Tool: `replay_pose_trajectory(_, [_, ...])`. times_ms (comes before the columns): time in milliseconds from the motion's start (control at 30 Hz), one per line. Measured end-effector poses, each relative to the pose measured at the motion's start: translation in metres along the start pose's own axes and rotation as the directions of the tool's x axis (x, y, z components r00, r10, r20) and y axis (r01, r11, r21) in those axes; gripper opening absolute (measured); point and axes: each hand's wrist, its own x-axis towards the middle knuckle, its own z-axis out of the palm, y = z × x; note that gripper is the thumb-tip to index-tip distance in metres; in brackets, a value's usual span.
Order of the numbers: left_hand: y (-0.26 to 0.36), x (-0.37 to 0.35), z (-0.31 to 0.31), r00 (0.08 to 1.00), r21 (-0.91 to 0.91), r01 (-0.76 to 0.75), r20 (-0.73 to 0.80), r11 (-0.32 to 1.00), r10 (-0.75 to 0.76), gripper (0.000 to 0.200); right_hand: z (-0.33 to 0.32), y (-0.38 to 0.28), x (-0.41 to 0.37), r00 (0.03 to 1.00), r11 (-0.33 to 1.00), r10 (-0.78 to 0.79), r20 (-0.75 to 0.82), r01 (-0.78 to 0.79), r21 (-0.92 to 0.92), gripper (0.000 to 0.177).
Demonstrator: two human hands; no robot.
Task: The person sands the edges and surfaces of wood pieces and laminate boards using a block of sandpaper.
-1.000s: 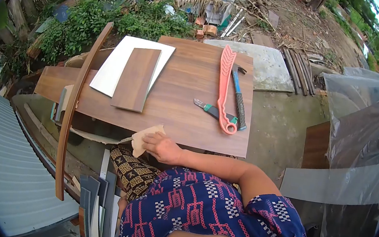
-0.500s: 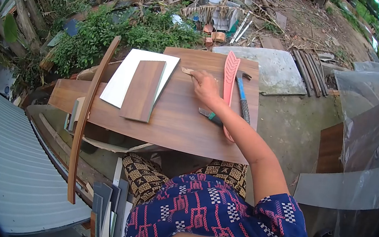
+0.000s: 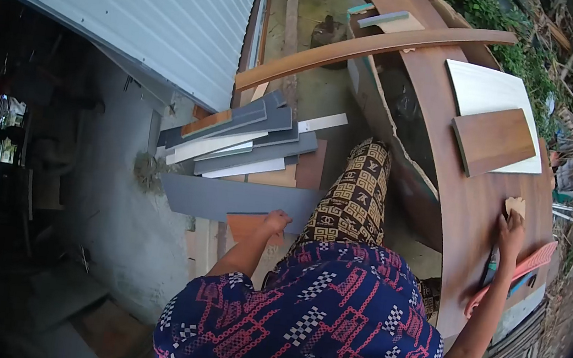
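On the right, my right hand pinches a small light wooden piece over the brown wood-grain panel. A pink ridged strip, a dark-handled tool and a blue-handled hammer, partly hidden by my arm, lie beside it. My left hand is low at my side, its fingers curled over the edge of a small reddish-brown board. Behind that hand stands a long grey board. A short brown board rests on a white board on the panel.
Stacked grey and white offcut strips lie beyond my left hand. A long curved brown strip crosses the panel's far end. Corrugated metal sheeting rises at upper left, and a jagged-edged board stands below the panel.
My view has swung left and down toward the offcuts. My left hand has come into sight at the reddish-brown board. My right hand still holds the small wooden piece above the panel.
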Motion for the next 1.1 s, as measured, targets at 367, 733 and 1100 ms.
replay_pose_trajectory(367, [-0.137,0.033,0.003,0.981,0.224,0.06,0.166,0.973,-0.099,0.051,0.01,0.035,-0.003,0.999,0.979,-0.042,-0.028,0.035,-0.2,0.036])
replay_pose_trajectory(733, [-0.058,0.061,-0.019,0.985,0.029,0.097,0.137,0.995,-0.1,0.056,-0.01,0.021,-0.018,0.99,0.993,0.113,-0.085,-0.109,0.042,0.026])
replay_pose_trajectory(1100, [0.03,0.073,-0.033,1.0,-0.007,0.012,-0.026,1.0,-0.012,0.057,0.001,-0.041,-0.03,0.996,0.985,0.066,-0.065,-0.076,-0.158,0.038])
